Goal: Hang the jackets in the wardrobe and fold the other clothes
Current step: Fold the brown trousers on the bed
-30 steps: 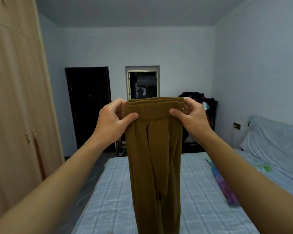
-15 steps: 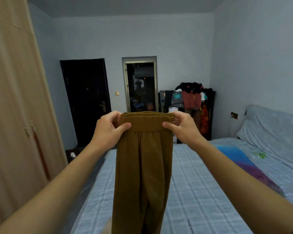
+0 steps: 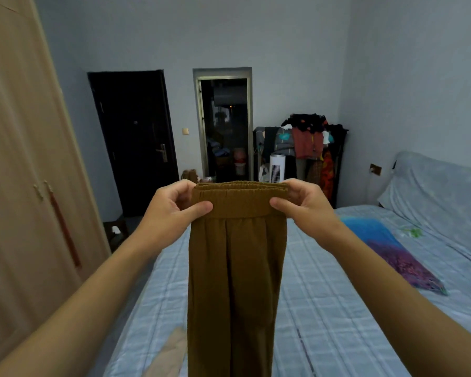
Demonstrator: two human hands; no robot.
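Observation:
A pair of mustard-brown trousers (image 3: 234,281) with an elastic waistband hangs straight down in front of me, above the bed (image 3: 324,308). My left hand (image 3: 169,210) pinches the left end of the waistband, thumb in front. My right hand (image 3: 305,205) pinches the right end the same way. The legs lie together and run out of the bottom of the view. The closed wooden wardrobe (image 3: 25,186) stands along the left wall.
A blue-and-purple garment (image 3: 392,251) lies on the blue checked bed at right. A beige cloth (image 3: 166,355) shows at the bottom edge. A loaded clothes rack (image 3: 307,142), a white tower fan (image 3: 277,168), a black door (image 3: 136,140) and an open doorway (image 3: 225,126) stand at the far wall.
My hands and the trousers have come lower in the view. The view has tilted down, showing more of the bed and the far clothes rack. The grip is unchanged.

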